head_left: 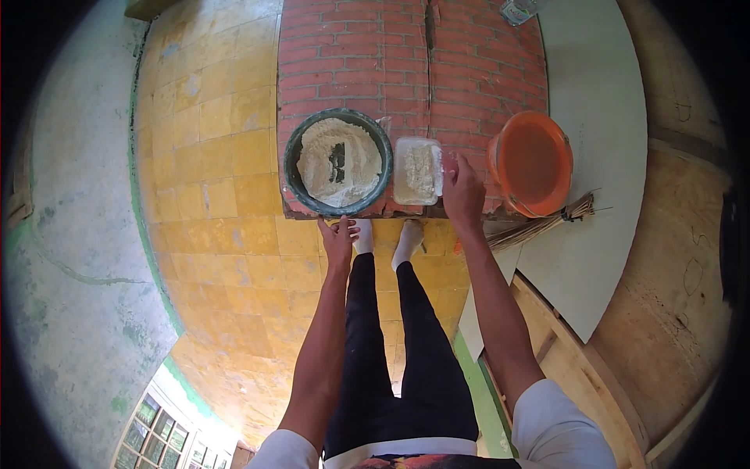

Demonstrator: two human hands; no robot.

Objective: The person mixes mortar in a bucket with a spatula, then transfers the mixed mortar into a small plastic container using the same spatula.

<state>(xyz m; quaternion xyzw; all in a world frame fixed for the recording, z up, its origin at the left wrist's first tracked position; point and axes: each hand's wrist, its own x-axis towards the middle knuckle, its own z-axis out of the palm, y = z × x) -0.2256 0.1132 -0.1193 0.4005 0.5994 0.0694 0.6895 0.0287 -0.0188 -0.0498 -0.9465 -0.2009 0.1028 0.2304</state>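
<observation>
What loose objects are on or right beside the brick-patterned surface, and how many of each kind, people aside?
Round basin: 1
Rectangular tub: 1
Orange bucket: 1
Bundle of thin sticks: 1
Clear plastic item, too cut off to name: 1
Total that I can make out: 5

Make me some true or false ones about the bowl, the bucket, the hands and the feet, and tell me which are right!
1. The green bowl has pale powder in it. True.
2. The orange bucket is left of the bowl. False: it is on the right.
3. The right hand is by the clear container. True.
4. The feet are bare. False: they wear socks.
5. A bundle of thin sticks lies near the bucket. True.
</observation>
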